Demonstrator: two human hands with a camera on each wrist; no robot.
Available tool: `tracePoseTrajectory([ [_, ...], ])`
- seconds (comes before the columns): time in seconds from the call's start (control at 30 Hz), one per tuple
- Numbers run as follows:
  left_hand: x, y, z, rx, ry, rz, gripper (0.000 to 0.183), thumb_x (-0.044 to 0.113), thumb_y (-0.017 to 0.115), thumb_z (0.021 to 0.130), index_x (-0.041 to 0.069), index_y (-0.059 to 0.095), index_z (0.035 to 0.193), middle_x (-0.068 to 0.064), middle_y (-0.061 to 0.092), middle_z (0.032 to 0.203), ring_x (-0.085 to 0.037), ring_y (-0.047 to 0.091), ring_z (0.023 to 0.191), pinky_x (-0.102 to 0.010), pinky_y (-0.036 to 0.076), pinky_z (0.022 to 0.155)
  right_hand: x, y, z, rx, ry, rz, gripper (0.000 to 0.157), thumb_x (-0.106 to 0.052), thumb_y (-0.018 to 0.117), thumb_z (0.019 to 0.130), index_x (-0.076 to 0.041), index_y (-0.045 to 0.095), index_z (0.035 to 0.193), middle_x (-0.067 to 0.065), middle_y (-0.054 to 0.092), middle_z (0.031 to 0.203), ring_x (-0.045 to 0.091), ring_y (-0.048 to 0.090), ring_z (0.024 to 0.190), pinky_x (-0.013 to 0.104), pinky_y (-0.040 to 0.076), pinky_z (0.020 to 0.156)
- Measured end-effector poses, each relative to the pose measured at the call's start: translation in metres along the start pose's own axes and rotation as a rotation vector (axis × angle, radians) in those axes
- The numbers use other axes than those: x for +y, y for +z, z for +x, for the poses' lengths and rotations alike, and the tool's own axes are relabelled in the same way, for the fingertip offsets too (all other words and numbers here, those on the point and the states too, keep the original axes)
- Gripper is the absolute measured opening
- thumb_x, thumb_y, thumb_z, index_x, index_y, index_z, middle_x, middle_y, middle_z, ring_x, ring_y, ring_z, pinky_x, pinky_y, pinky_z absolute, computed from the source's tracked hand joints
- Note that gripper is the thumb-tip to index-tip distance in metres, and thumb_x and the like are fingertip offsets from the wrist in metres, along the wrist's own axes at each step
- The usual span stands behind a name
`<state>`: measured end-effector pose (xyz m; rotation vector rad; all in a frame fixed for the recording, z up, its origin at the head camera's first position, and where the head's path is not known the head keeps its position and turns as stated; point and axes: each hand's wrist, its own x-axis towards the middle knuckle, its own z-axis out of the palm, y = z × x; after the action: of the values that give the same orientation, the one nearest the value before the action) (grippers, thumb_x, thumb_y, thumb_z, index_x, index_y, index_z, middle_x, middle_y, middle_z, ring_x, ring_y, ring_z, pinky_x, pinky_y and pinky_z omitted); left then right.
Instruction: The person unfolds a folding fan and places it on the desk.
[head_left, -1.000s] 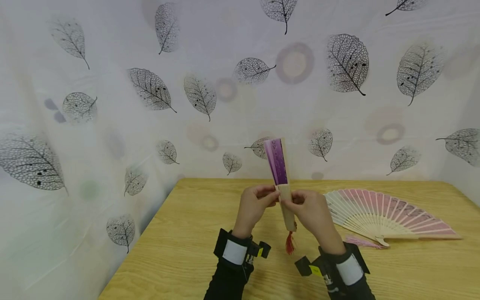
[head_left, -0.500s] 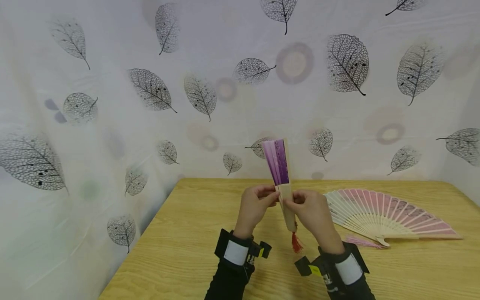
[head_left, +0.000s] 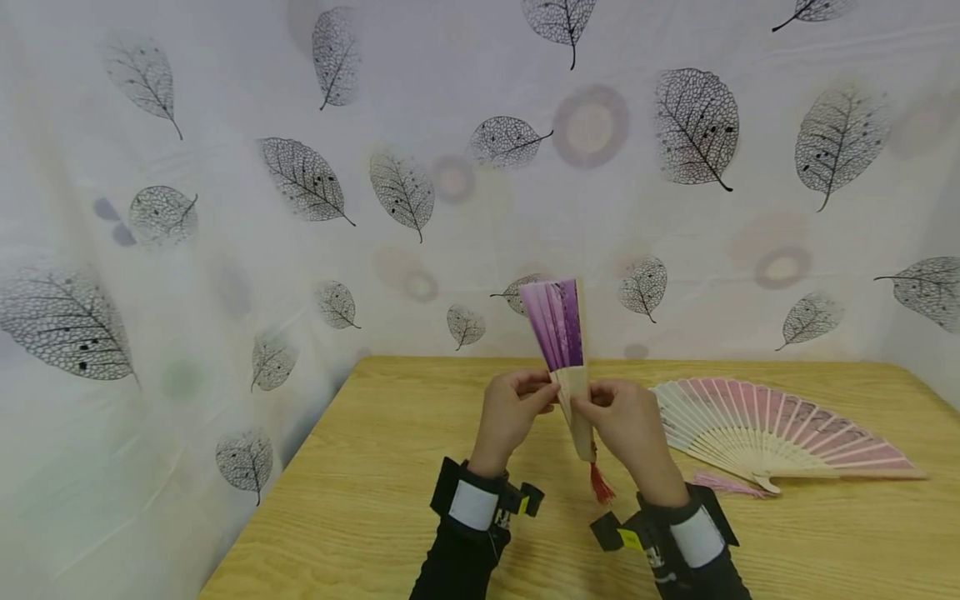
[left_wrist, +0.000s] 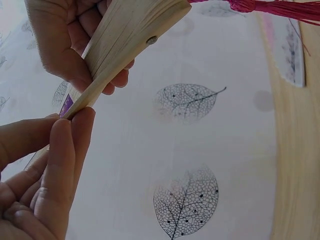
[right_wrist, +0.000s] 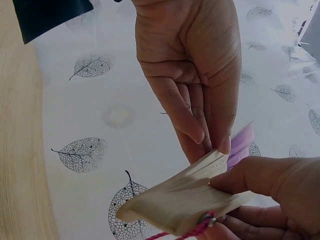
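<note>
A purple folding fan [head_left: 558, 325] stands upright and partly spread in front of me, its pale wooden ribs downward and a red tassel [head_left: 600, 483] hanging from the pivot. My left hand [head_left: 510, 417] pinches the left side of the ribs between thumb and fingers. On the opposite side, my right hand [head_left: 626, 421] grips the outer rib with its thumb in front. The left wrist view shows the wooden ribs [left_wrist: 135, 37] and the metal pivot pin [left_wrist: 151, 40] close up. Fanned-out sticks [right_wrist: 185, 205] appear between both hands in the right wrist view.
A pink and pale green fan [head_left: 817, 429] lies spread on the wooden table [head_left: 360, 483] at the right, near my right hand. Its pink tassel [head_left: 727, 484] rests beside it. A white curtain [head_left: 480, 200] with leaf prints hangs behind and along the left.
The purple fan has widened, showing more lilac folds at its left. My right hand has shifted slightly right with the outer rib, and the red tassel has swung right. My left hand is nearly still.
</note>
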<state>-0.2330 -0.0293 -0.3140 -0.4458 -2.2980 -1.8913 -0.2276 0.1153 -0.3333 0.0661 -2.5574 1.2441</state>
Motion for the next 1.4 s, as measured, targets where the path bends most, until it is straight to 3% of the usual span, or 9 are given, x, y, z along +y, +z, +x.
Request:
tracePoseTrajectory([
  [0.2, -0.004, 0.000, 0.002, -0.003, 0.012, -0.003, 0.023, 0.005, 0.058, 0.082, -0.011, 0.061, 0.097, -0.027, 0.064, 0.093, -0.022, 0.063, 0.075, -0.029, 0.056, 0.068, 0.001, 0.000, 0.000, 0.007, -0.001, -0.014, 0.025, -0.026, 0.062, 0.080, -0.003, 0.068, 0.086, 0.010, 0.069, 0.078, 0.014, 0.057, 0.067, 0.031, 0.047, 0.054],
  [0.5, -0.032, 0.003, 0.014, 0.003, 0.008, -0.036, 0.025, 0.012, 0.061, 0.081, -0.006, 0.063, 0.098, -0.023, 0.065, 0.093, -0.018, 0.063, 0.074, -0.028, 0.056, 0.066, 0.005, 0.000, 0.001, 0.035, -0.008, -0.015, 0.024, -0.025, 0.063, 0.079, -0.002, 0.068, 0.083, 0.011, 0.068, 0.075, 0.013, 0.056, 0.064, 0.029, 0.046, 0.050],
  [1.4, -0.037, 0.003, 0.015, 0.011, 0.004, -0.047, 0.025, 0.011, 0.061, 0.081, -0.008, 0.062, 0.097, -0.023, 0.065, 0.091, -0.017, 0.062, 0.074, -0.027, 0.056, 0.066, 0.006, 0.001, 0.001, 0.068, 0.026, -0.015, 0.025, -0.027, 0.064, 0.078, -0.002, 0.068, 0.080, 0.009, 0.067, 0.070, 0.012, 0.052, 0.059, 0.027, 0.039, 0.046],
])
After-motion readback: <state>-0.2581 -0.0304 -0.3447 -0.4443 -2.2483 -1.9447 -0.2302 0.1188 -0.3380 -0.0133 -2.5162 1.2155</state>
